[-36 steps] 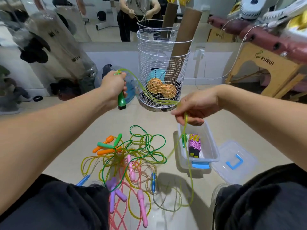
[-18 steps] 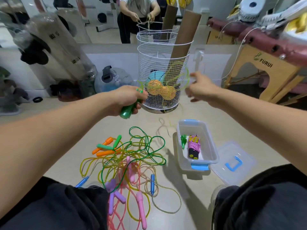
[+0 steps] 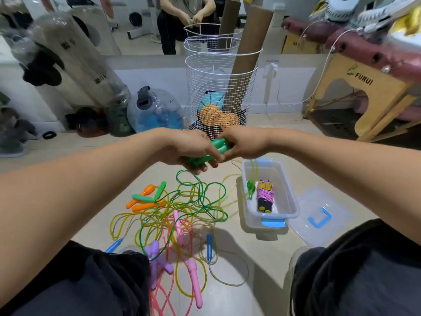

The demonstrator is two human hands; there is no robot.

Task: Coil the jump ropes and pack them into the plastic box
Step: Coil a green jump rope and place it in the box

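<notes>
My left hand [image 3: 189,151] and my right hand [image 3: 241,143] meet above the floor, both gripping the green handles [image 3: 217,148] of one jump rope. Its yellow-green cord [image 3: 252,176] hangs from the hands into the clear plastic box [image 3: 289,201], which stands open at the right. A coiled purple rope with black and yellow handles [image 3: 265,197] lies inside the box. Below my hands a tangle of jump ropes [image 3: 182,208] spreads on the floor, with orange, green, pink, purple and blue handles.
The box's lid [image 3: 323,217] with a blue handle lies to the right of the box. A white wire basket [image 3: 221,92] holding balls and cardboard tubes stands behind my hands. A wooden bench [image 3: 355,92] is at the right, a mirror along the back wall.
My right hand came back from the raised, outstretched position and joined my left hand at the green handles. My left hand moved right and down.
</notes>
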